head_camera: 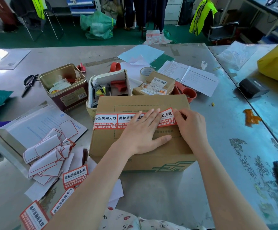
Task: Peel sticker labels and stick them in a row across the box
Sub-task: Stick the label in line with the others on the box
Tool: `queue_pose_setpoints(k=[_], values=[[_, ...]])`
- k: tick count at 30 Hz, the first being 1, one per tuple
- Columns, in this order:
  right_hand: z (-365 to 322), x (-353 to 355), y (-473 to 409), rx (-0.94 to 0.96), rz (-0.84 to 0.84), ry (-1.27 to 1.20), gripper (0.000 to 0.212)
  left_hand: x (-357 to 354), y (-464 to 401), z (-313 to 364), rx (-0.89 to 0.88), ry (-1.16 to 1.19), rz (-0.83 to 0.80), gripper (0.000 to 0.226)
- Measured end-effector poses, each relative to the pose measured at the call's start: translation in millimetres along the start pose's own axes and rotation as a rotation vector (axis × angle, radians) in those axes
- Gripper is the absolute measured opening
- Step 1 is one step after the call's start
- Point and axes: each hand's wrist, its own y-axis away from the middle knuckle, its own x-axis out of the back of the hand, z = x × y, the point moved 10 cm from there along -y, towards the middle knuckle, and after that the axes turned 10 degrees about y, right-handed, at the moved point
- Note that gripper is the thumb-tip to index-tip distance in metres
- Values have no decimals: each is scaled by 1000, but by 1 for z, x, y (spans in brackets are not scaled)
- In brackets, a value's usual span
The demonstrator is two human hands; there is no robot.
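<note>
Three red stickers (116, 120) in a row on the box (139, 146), third pressed by flat left hand (143, 131) and pinching right hand (190, 125); more stickers (75, 177) waiting on counter (217, 130).

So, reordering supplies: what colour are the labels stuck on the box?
Red and white with dark lettering: labels on the box, head view.

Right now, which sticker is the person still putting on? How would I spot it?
Find the big cardboard box in the middle of the table. A row of red and white stickers runs across its top. Yours is the sticker at the right end, between the two hands; unlike its flat, straight neighbours, it sits tilted, with its right edge pinched by the right hand.
</note>
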Motion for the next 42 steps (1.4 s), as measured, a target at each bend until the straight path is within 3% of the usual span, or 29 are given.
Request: queue_pose_setpoints(k=[5,16,28,32,38,42], values=[[14,8,2,-120,55,-151,21,0,0,1,2,-5,2,89],[30,30,13,-252,277,-336,20,-1,-14,22,-37,24,-16,89],[32,28,12,-241,273,-381,21,0,7,38,-193,67,-34,68],[20,19,9,-161,163,-283,20,1,15,33,-191,117,-13,66],[-16,-2,7,165,41,15,15,8,30,10,-118,131,73,68],[-31,-13,13,235,3,70,16,13,39,-4,-62,157,110,72]])
